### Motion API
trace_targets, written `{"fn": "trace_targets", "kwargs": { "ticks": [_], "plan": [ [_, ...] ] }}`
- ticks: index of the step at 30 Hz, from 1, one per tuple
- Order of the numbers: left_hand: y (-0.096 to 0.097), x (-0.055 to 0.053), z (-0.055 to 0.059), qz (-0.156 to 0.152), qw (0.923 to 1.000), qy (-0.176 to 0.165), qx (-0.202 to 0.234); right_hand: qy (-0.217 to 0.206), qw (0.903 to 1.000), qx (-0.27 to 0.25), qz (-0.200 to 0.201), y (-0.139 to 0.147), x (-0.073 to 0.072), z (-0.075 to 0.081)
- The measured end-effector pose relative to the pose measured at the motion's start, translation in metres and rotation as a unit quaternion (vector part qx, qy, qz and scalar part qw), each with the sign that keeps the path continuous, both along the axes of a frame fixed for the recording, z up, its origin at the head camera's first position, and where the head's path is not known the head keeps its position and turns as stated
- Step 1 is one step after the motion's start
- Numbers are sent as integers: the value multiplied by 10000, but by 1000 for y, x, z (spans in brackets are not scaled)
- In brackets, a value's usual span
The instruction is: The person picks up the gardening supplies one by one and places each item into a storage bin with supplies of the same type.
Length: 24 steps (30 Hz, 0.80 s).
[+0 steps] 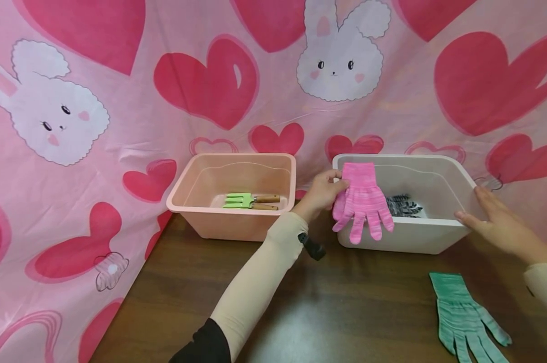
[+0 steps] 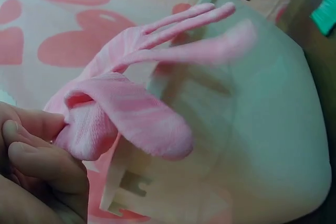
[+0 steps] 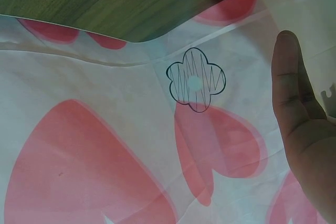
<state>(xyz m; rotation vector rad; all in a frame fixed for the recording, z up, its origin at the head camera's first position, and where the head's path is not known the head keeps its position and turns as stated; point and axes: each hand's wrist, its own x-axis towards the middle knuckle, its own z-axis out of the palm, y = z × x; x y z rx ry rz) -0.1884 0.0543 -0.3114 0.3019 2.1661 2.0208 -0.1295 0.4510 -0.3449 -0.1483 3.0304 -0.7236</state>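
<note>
My left hand [image 1: 324, 192] pinches a pink knit glove [image 1: 365, 199] near its cuff, thumb against fingers. The glove hangs fingers-down over the front left rim of the white bin [image 1: 407, 237]. In the left wrist view the same glove [image 2: 152, 119] shows its fingers spread toward the bin. My right hand [image 1: 504, 222] holds the bin's front right corner, with the thumb over the rim and the fingers along the side wall. A black-and-white knit glove [image 1: 402, 205] lies inside that bin. On the table in front is a green knit glove [image 1: 466, 317], fingers toward me.
To the left stands a peach bin [image 1: 232, 225] holding small green garden forks [image 1: 240, 200] with wooden handles. Both bins sit on a dark wooden table [image 1: 327, 302]. Behind them hangs a pink cloth [image 1: 273, 108] printed with hearts and rabbits.
</note>
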Motion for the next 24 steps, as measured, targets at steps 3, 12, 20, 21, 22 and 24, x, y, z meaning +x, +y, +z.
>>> {"fn": "trace_targets", "kwargs": {
  "ticks": [3, 12, 20, 21, 22, 24],
  "plan": [
    [4, -9, 3, 27, 9995, -167, 279, -20, 10000, -9, -18, 0, 0, 1],
    [14, -28, 7, 196, 9938, -855, 688, 71, 10000, -5, 48, -1, 0, 0],
    [19, -39, 1, 280, 9919, -1023, 701, 167, 9998, 9, 56, 1, -1, -4],
    [20, -40, 0, 280, 9921, -1012, 680, 177, 9998, -11, 61, 2, -2, -5],
    [20, -40, -1, 287, 9924, -1002, 651, 190, 9998, -31, 58, 2, -2, -5],
    [21, -41, -2, 274, 9926, -990, 646, 238, 9997, -71, 81, 2, -3, -6]
  ]
}}
